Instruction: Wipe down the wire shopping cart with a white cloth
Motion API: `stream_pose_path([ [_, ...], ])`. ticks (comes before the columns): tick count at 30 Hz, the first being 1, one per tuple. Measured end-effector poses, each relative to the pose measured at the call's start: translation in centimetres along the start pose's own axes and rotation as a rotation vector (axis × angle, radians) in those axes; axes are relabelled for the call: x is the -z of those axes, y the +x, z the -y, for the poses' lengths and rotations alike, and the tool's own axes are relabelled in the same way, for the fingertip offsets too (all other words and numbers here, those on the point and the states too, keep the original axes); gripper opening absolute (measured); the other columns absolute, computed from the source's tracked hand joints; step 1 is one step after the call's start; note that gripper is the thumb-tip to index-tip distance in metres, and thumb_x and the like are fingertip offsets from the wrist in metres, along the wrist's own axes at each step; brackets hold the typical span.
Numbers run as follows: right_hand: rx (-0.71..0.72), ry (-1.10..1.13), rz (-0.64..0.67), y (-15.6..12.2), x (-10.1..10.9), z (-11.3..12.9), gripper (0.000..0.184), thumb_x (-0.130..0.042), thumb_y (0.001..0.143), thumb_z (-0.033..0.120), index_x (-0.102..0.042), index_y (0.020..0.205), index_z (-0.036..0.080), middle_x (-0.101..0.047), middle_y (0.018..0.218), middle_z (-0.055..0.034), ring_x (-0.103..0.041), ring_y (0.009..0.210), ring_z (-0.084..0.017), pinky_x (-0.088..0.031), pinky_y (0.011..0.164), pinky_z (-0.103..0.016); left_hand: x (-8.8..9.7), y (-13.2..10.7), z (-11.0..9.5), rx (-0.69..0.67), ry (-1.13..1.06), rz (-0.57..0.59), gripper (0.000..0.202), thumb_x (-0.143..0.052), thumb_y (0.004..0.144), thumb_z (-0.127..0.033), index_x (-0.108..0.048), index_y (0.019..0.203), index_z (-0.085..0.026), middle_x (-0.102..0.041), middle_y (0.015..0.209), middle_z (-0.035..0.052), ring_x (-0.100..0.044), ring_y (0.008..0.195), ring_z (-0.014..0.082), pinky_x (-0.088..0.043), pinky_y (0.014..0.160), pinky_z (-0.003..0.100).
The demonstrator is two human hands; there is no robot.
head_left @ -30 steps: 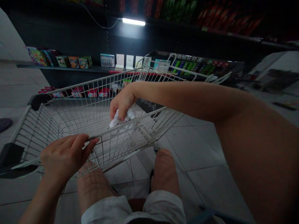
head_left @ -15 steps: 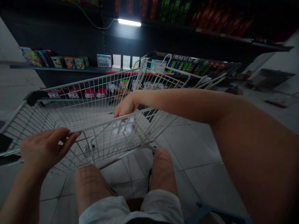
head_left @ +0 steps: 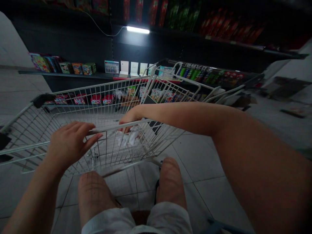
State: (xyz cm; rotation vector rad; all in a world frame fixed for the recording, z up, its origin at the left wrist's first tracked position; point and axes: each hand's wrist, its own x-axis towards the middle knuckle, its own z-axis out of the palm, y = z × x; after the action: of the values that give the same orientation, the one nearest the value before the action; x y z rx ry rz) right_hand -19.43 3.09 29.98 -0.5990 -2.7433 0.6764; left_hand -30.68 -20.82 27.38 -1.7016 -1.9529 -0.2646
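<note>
A white wire shopping cart stands in front of me, its near rim crossing the middle of the view. My left hand rests on that near rim, fingers curled loosely over the wire. My right hand reaches over the rim into the basket, closed on a crumpled white cloth pressed against the inside of the near wall. The fingers of that hand are partly hidden behind the rim. My bare knees show below the cart.
Dark store shelves with coloured boxes and packets run along the back, lit by a strip lamp. A second wire cart is nested behind the first. Pale floor tiles spread to the right and left.
My right hand has gone down from above the rim to inside the basket with the cloth. My left hand slid left along the rim, then back to the right.
</note>
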Motion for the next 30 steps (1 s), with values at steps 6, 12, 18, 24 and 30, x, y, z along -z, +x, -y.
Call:
stream_pose_path([
  [6,0.015,-0.063,0.001,3.0,3.8,-2.7,0.035,-0.072,0.073,0.031,-0.057,0.051,0.009,-0.077,0.089,0.0054,-0.07,0.102,-0.016,-0.053,0.083,-0.029,0.1,4.8,-4.6,-0.13,-0.02,0.13,0.059,-0.023,0.098,-0.058,-0.066,0.086,-0.02,-0.072,0.081,0.0071,-0.066,0.075,0.0243,-0.029,0.055,0.03],
  [12,0.063,-0.013,-0.131,0.9,0.9,-4.0,0.037,-0.066,0.079,0.032,-0.058,0.05,0.01,-0.077,0.095,0.0028,-0.066,0.111,-0.014,-0.051,0.087,-0.027,0.4,5.0,-4.8,-0.066,0.064,0.254,0.061,-0.02,0.098,-0.06,-0.064,0.082,-0.02,-0.067,0.067,0.0073,-0.062,0.061,0.0233,-0.015,0.051,0.031],
  [18,-0.19,-0.027,0.325,-1.2,4.6,0.1,0.031,-0.062,0.079,0.023,-0.058,0.054,0.006,-0.076,0.089,0.0027,-0.069,0.104,-0.014,-0.051,0.084,-0.026,0.4,4.5,-4.3,-0.058,0.057,0.281,0.066,-0.014,0.096,-0.063,-0.063,0.084,-0.021,-0.065,0.064,0.0074,-0.061,0.061,0.0245,-0.015,0.051,0.031],
  [24,-0.468,0.078,0.739,-2.1,4.2,-0.3,0.027,-0.064,0.077,0.016,-0.055,0.053,0.005,-0.076,0.084,0.001,-0.069,0.105,-0.011,-0.049,0.09,-0.022,0.5,4.9,-4.6,-0.052,0.048,0.299,0.065,-0.016,0.097,-0.062,-0.065,0.087,-0.021,-0.068,0.069,0.0087,-0.062,0.063,0.0245,-0.016,0.052,0.031],
  [30,-0.418,0.033,0.039,-1.5,1.5,-3.0,0.056,-0.047,0.084,0.037,-0.035,0.038,0.006,-0.073,0.069,-0.0004,-0.068,0.104,-0.01,-0.047,0.079,-0.018,0.8,5.0,-4.9,-0.039,0.056,0.306,0.064,-0.017,0.098,-0.06,-0.067,0.09,-0.02,-0.068,0.069,0.0094,-0.063,0.064,0.0267,-0.016,0.051,0.031],
])
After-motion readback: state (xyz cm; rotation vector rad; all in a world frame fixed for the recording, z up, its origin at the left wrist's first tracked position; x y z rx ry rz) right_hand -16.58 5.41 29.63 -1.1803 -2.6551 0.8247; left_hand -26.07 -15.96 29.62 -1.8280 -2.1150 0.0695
